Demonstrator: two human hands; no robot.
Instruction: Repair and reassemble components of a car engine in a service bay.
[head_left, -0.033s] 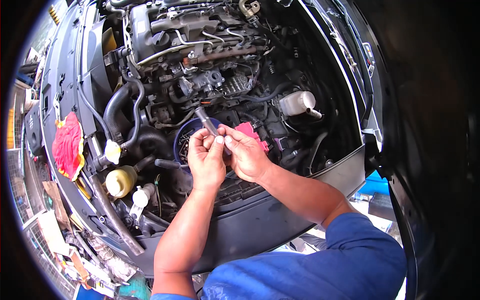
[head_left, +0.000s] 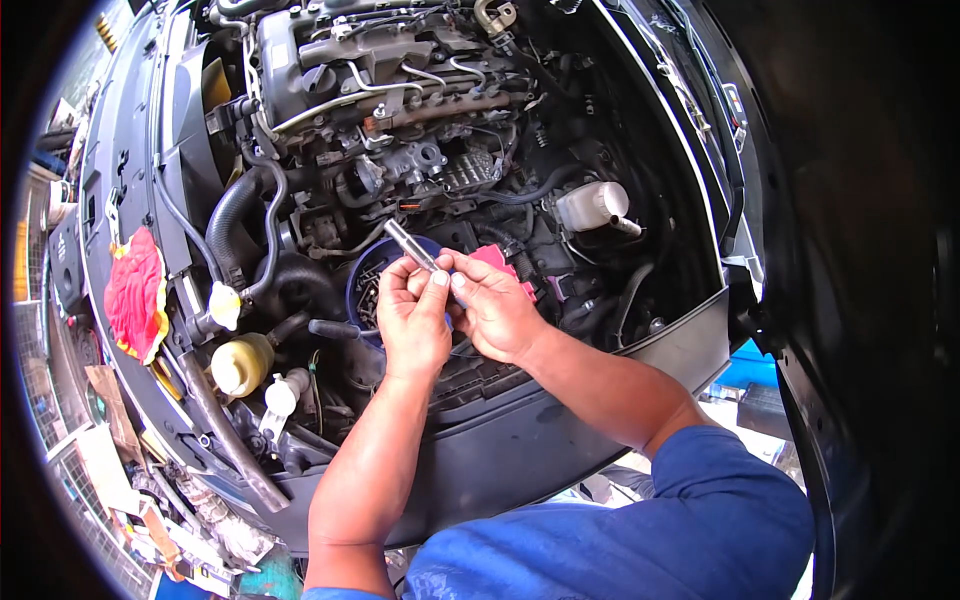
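Observation:
Pinched between the fingers of both my hands is a slim silver metal cylinder (head_left: 409,244), which looks like a long socket. It points up and to the left, its lower end hidden by fingers. My left hand (head_left: 413,315) is closed round it from the left, thumb on top. Closed from the other side, my right hand (head_left: 492,312) touches my left fingertips. Below the hands, a round blue bowl (head_left: 352,290) holds several bolts and small metal parts, partly covered by my left hand. A dark, round-ended handle (head_left: 335,328) sticks out beside the bowl.
The engine (head_left: 400,100) fills the far part of the bay. A red cloth (head_left: 137,295) hangs over the left edge. Yellowish (head_left: 240,363) and white reservoirs (head_left: 594,207) stand on either side. A pink-red piece (head_left: 507,262) lies right of the bowl. The fender (head_left: 560,430) runs in front of me.
The metal cylinder's upper end has swung slightly left and now shows brighter silver. Both hands stay in nearly the same place, still gripping it.

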